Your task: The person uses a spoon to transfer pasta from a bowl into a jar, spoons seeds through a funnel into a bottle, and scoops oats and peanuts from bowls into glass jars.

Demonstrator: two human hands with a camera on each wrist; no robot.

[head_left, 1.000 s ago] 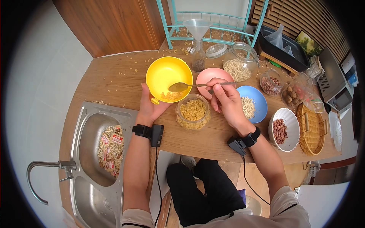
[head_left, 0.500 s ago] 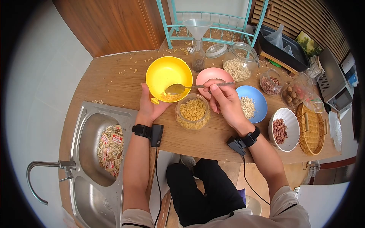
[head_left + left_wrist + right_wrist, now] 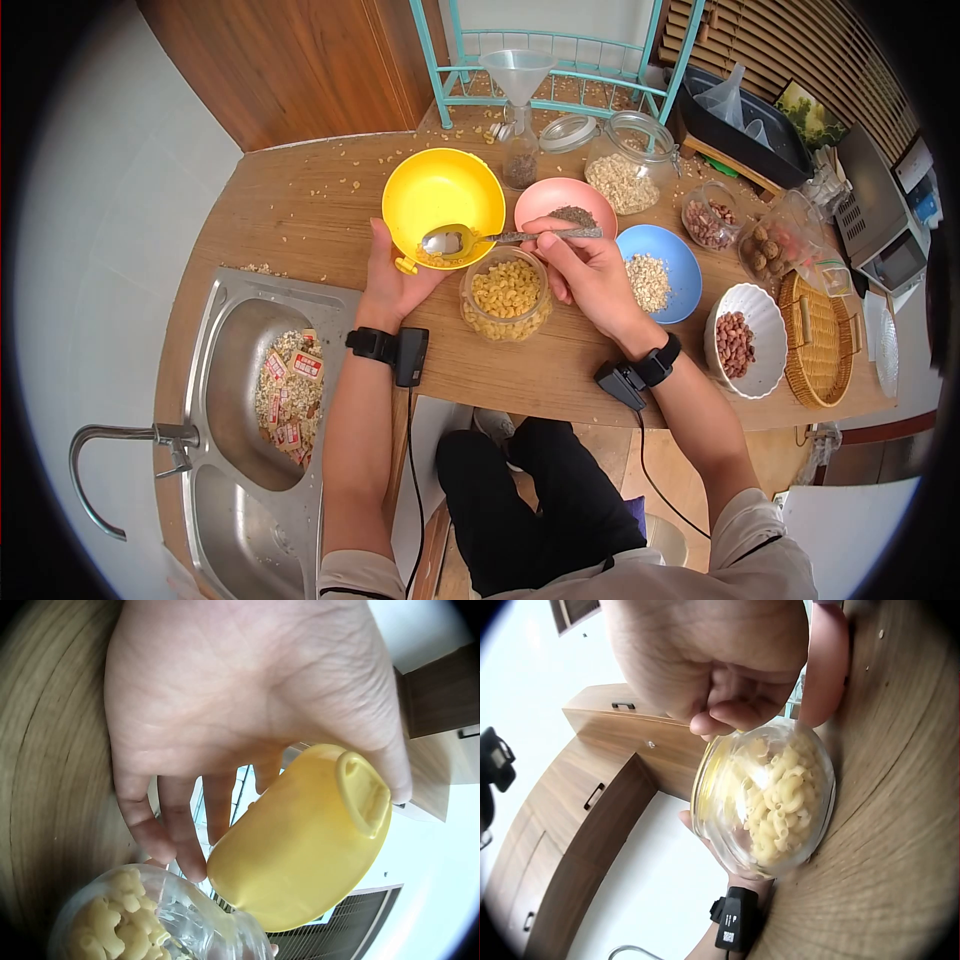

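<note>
A yellow bowl [image 3: 440,195], tilted toward the person, rests in the left hand [image 3: 398,285]; the left wrist view shows the thumb at the rim of the bowl [image 3: 292,847] and fingers beneath it. The right hand [image 3: 590,280] pinches the handle of a metal spoon [image 3: 450,241], whose head is inside the bowl's lower part near some small yellow pieces. Just right of the bowl stands an open clear jar of macaroni [image 3: 507,292], below the spoon handle. In the right wrist view, the curled right hand [image 3: 712,664] is above the jar [image 3: 769,799]; the spoon is hidden there.
A pink plate [image 3: 540,195] with dark seeds and a blue plate [image 3: 683,270] with oats lie to the right, then a white bowl [image 3: 765,340] of nuts and a wicker basket [image 3: 822,345]. Behind stand a funnel on a bottle [image 3: 520,150] and an oat jar [image 3: 625,180]. The sink [image 3: 240,330] is left.
The right hand and spoon have moved slightly left and down. The spoon's head now lies further left in the bowl, and dark seeds on the pink plate are more visible. The left hand has barely moved.
</note>
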